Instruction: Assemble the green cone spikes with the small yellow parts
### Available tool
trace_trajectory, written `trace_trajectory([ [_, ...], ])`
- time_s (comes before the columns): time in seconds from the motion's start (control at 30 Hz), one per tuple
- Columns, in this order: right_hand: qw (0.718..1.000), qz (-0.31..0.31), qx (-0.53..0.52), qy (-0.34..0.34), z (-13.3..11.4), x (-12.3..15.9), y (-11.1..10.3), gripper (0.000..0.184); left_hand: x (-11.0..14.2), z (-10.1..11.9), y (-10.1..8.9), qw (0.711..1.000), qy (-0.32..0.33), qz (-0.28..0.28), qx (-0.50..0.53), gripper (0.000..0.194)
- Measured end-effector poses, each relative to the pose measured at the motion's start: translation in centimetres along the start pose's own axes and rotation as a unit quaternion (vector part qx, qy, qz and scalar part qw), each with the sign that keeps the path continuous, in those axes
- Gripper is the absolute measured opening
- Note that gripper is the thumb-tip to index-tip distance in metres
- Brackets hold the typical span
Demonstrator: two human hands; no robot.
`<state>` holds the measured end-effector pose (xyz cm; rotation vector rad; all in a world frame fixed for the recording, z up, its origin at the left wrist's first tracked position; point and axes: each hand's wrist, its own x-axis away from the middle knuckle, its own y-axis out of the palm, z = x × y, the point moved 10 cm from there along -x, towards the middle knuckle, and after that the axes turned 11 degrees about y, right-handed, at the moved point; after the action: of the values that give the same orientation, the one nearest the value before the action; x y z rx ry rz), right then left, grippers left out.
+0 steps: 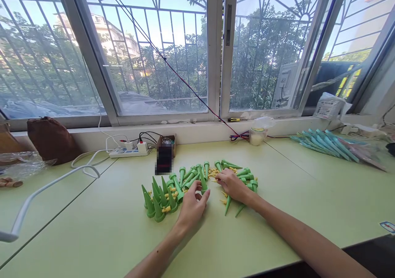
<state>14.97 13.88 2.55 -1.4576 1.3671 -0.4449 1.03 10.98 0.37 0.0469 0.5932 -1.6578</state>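
Note:
My left hand (194, 206) is closed around a green plastic cone spike (203, 182), which stands upright with its point up. To the right, my right hand (233, 184) pinches at a small yellow plastic piece (213, 181) beside a heap of similar yellow pieces (213, 172); the fingertips are partly hidden. Several green cone spikes (158, 211) stand point up left of my left hand, with yellow pieces among them. More green spikes (190, 176) lie behind it, and others (246, 176) lie around my right hand, some beneath the wrist.
A pale green table (101, 228) carries everything. At the back are a white power strip (129, 152), a small box (168, 142), a blurred dark object (164, 161) and a jar (256, 136). Bagged blue-green strips (327, 144) lie right; a brown pouch (52, 140) and white curved rod (33, 195) are left.

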Motion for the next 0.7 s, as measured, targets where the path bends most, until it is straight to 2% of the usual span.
trace_trajectory([
  [0.2,0.987,0.074,-0.087,-0.114,-2.8,1.3,-2.1,0.015,-0.4,-0.2,-1.1,0.999,0.007,0.038,-0.038,0.034],
  [0.33,0.979,0.076,-0.1,-0.164,-4.2,2.1,-2.4,0.016,-0.4,-0.2,-1.4,0.998,0.007,0.049,-0.037,0.034],
  [0.7,0.967,0.098,-0.121,-0.201,-5.1,2.7,-2.9,0.016,-0.4,0.0,-1.4,0.997,0.014,0.046,-0.055,0.038],
])
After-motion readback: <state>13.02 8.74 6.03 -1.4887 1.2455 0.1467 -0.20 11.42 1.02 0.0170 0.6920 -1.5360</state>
